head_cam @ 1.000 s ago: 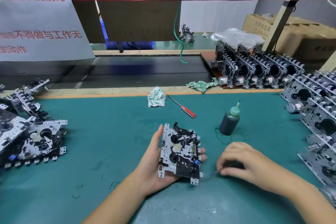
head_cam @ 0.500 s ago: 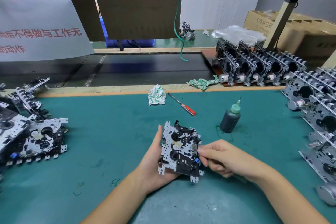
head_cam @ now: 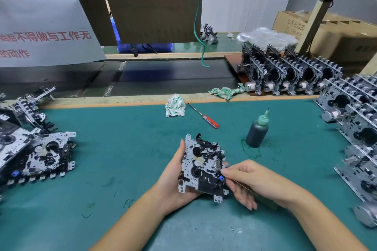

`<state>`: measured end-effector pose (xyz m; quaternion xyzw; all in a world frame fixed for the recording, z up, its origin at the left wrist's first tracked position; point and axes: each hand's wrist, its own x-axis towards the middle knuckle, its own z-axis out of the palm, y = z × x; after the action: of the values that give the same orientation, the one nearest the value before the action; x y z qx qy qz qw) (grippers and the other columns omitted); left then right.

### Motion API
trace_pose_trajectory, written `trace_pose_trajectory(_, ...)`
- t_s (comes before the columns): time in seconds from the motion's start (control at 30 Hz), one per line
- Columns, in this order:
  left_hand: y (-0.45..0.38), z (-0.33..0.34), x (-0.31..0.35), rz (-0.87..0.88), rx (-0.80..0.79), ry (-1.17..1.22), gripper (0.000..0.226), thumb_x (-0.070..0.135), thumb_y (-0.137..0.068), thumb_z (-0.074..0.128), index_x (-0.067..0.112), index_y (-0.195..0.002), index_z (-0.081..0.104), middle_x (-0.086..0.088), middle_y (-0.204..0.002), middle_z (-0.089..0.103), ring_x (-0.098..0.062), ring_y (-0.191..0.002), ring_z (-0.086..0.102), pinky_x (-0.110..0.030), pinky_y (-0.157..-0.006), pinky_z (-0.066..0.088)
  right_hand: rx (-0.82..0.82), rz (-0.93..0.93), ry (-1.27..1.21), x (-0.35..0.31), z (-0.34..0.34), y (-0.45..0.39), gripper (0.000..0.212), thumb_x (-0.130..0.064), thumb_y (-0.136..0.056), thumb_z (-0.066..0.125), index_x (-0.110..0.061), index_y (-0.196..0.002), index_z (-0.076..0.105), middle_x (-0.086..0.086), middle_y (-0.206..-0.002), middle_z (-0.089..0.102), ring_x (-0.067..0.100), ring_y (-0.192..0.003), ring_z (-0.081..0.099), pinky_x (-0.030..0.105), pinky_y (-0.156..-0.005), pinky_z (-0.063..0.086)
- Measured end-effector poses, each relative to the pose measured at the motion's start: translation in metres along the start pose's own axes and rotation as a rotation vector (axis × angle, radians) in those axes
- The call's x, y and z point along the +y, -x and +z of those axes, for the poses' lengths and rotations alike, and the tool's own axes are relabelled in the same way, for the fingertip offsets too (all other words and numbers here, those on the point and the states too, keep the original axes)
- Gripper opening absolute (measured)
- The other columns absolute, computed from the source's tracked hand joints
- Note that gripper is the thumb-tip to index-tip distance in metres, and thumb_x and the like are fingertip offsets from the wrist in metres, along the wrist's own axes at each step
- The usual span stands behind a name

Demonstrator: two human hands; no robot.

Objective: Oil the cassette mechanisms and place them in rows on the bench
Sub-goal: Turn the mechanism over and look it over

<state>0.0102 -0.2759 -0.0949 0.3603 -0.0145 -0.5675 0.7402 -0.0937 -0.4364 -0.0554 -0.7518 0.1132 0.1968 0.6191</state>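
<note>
The left hand [head_cam: 173, 187] cradles a cassette mechanism [head_cam: 202, 166] from beneath, thumb along its left edge, just above the green tabletop [head_cam: 122, 149]. The right hand [head_cam: 251, 181] meets the mechanism's right edge with curled fingertips pinching a thin tool, too small to identify. An oil bottle [head_cam: 257, 131] stands upright beyond, near a red-handled screwdriver [head_cam: 204, 116] and a crumpled rag [head_cam: 175, 106]. Loose mechanisms [head_cam: 40, 153] lie piled at left; upright rows of mechanisms [head_cam: 285, 73] stand at right.
</note>
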Motion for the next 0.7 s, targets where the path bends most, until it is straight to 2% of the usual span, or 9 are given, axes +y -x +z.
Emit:
trace_pose_trajectory(0.4,0.0006,0.0008,0.0005,0.014,0.003,-0.032,0.078,0.067,-0.089,0.030,0.004,-0.118,0.066,-0.024,-0.127,0.057,-0.031,-0.109,0.061,-0.039,-0.098,0.047,0.024,-0.016,0.051,0.0008,0.0011,-0.0007,0.048,-0.034,-0.098,0.044,-0.016,-0.055,0.054,-0.001,-0.036,0.048,0.008,-0.029,0.036,0.017,-0.036,0.031)
trace_pose_trajectory(0.6,0.0000,0.0010,0.0001,0.014,0.023,-0.039,0.077,0.066,-0.088,0.031,0.004,-0.119,0.065,-0.025,-0.127,0.057,-0.032,-0.110,0.060,-0.041,-0.104,0.041,-0.019,0.016,0.067,-0.0015,-0.0003,0.0002,0.052,-0.037,-0.099,0.038,-0.015,-0.053,0.048,0.001,-0.038,0.051,0.007,-0.028,0.036,0.015,-0.033,0.026)
trace_pose_trajectory(0.7,0.0002,0.0009,0.0001,0.011,0.026,-0.034,0.076,0.066,-0.088,0.032,0.004,-0.115,0.068,-0.023,-0.126,0.059,-0.031,-0.109,0.062,-0.039,-0.099,0.046,0.024,0.017,0.107,-0.0005,0.0003,0.0004,0.055,-0.040,-0.099,0.038,-0.020,-0.049,0.046,-0.001,-0.035,0.044,0.009,-0.030,0.033,0.016,-0.034,0.024)
